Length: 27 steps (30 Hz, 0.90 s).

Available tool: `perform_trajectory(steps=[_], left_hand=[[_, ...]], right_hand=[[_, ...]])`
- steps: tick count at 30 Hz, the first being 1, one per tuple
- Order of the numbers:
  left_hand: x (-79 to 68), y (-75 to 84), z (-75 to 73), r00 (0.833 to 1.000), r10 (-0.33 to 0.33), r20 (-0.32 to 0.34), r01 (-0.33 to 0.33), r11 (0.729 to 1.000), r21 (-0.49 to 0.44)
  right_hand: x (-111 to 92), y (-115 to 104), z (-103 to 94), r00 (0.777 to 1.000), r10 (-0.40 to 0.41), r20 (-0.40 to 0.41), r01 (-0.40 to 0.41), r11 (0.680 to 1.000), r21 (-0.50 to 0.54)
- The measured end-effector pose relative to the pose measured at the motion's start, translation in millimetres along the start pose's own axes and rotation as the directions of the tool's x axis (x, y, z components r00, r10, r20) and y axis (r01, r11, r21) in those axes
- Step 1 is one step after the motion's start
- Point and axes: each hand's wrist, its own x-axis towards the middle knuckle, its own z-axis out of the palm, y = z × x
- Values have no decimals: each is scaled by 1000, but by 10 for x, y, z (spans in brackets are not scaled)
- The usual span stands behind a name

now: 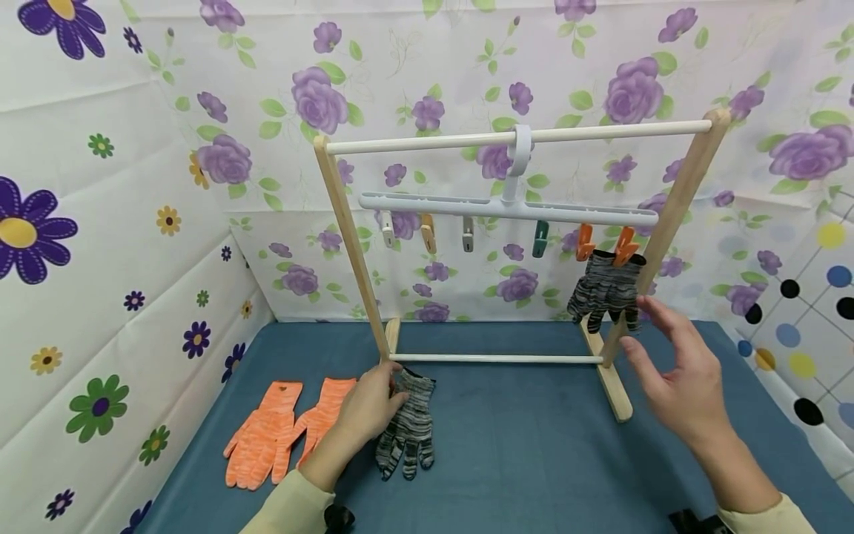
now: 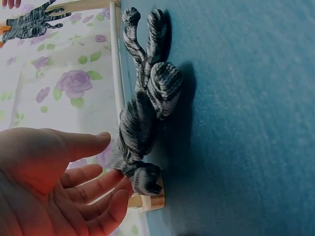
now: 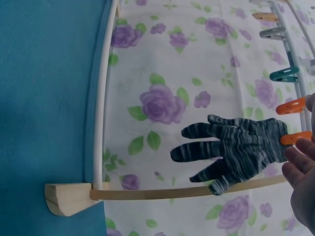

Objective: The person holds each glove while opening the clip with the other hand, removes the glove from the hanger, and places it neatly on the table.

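A dark grey-and-white knit glove point(image 1: 412, 423) lies on the blue table, fingers toward the person. My left hand point(image 1: 370, 404) is at its cuff; in the left wrist view the thumb stands apart and the fingertips touch the bunched glove point(image 2: 140, 128). A matching glove point(image 1: 606, 289) hangs from two orange clothespins point(image 1: 625, 246) at the right end of a white hanger point(image 1: 467, 205). Beside this hanging glove, my right hand point(image 1: 687, 371) is raised with thumb and fingers spread, holding nothing. In the right wrist view its fingers point(image 3: 300, 162) appear near the lower orange clothespin.
The hanger hooks over the top rod point(image 1: 420, 142) of a wooden rack, whose right foot point(image 1: 610, 378) stands on the table. White, tan, grey and green clothespins point(image 1: 540, 239) dangle from the hanger. Two orange gloves point(image 1: 263, 437) lie at left, one partly behind my left hand.
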Motion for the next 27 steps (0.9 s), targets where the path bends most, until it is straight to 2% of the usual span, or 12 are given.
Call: perform_trajectory(steps=[6, 12, 20, 27], left_hand=[[-2, 55, -12, 999, 33, -41, -31, 998, 56], [33, 180, -36, 994, 86, -70, -81, 995, 63], [130, 456, -97, 990, 129, -60, -130, 991, -14], [247, 758, -117, 978, 205, -48, -209, 972, -108]], right_hand=[[78, -14, -66, 1000, 1, -20, -1, 1000, 5], [154, -23, -128, 999, 0, -50, 0, 1000, 1], [235, -18, -211, 998, 17, -55, -18, 1000, -21], [325, -17, -276, 998, 29, -63, -28, 1000, 11]])
